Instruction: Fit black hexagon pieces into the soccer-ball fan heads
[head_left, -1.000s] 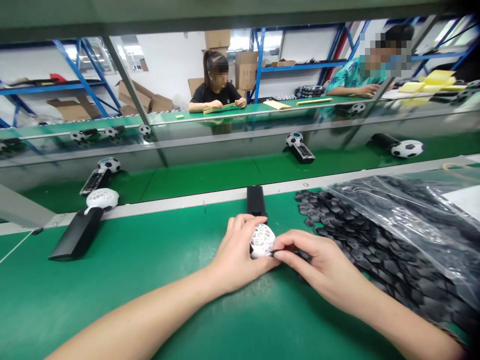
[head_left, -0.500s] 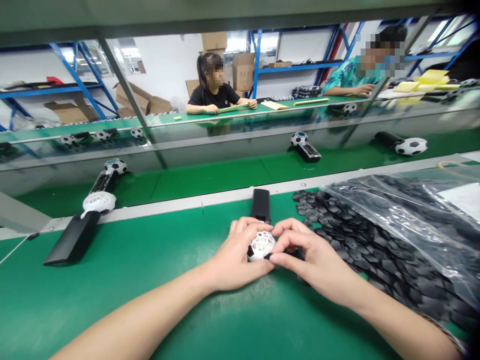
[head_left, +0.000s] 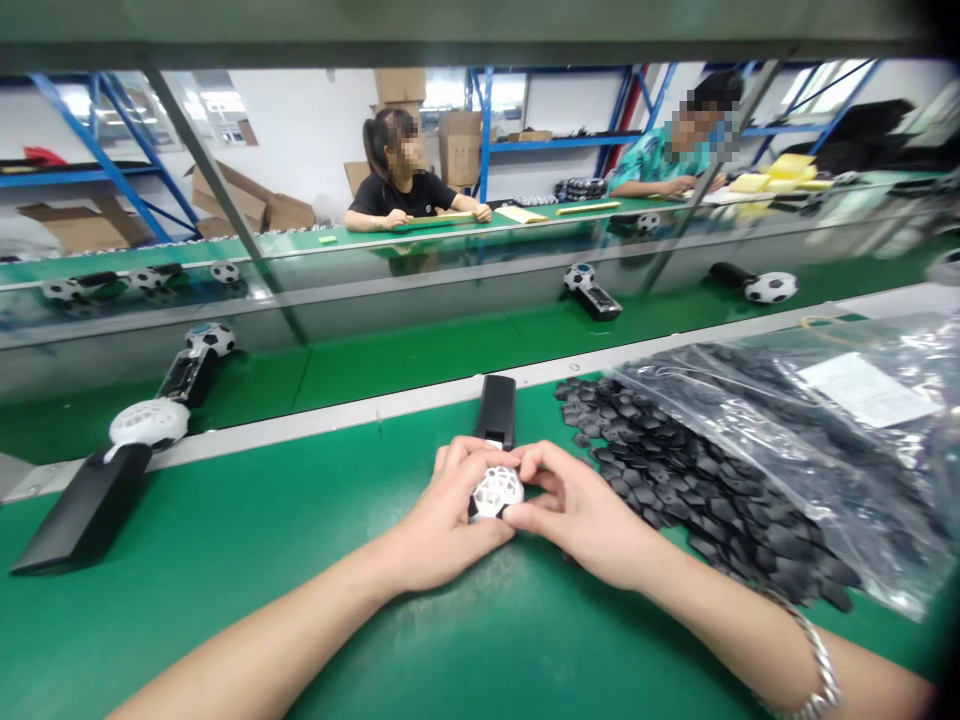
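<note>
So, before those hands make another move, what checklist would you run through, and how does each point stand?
1. Left hand steadying the white ball: ok, its fingers curve around one side.
2. Right hand at the ball: ok, thumb and fingers meet the other side.
3. Ball's top closed over: not ok, its lattice shows open gaps.
4. Joint between ball and black handle: cannot tell, fingers hide it.
5. Loose black pieces nearby: ok, heaped right of the hands.
6. Plastic bag away from the fingers: ok, it lies farther right.
</note>
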